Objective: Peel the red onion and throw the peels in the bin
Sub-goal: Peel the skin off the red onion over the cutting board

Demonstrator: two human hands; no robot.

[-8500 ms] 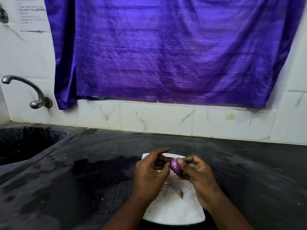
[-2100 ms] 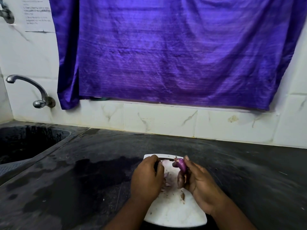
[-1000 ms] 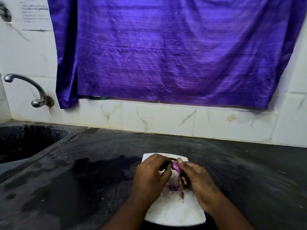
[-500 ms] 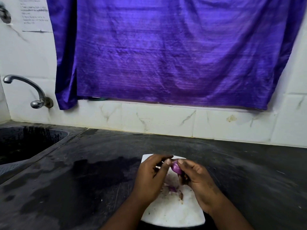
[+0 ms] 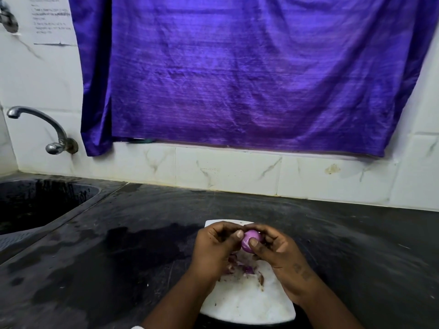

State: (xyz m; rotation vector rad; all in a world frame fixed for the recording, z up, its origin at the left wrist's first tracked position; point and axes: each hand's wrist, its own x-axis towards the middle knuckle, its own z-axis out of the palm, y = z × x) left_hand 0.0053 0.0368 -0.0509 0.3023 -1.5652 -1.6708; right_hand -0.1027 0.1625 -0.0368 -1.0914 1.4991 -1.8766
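A small red onion [image 5: 250,239], glossy purple, is held just above the white cutting board [image 5: 247,302]. My right hand [image 5: 278,255] grips it with thumb and fingers. My left hand [image 5: 215,250] touches its left side, thumb tip pressed against the skin. Loose purple and brown peels [image 5: 244,269] lie on the board under my hands. No bin is in view.
The board lies on a dark stone counter [image 5: 118,257] with a wet patch to its left. A black sink [image 5: 35,203] and a metal tap [image 5: 47,129] are at the far left. A purple curtain [image 5: 237,79] hangs over the white tiled wall.
Both hands stay together on the onion over the board. The onion has turned in my fingers and shows more smooth purple surface. More peel bits lie on the board than 8.5 s ago.
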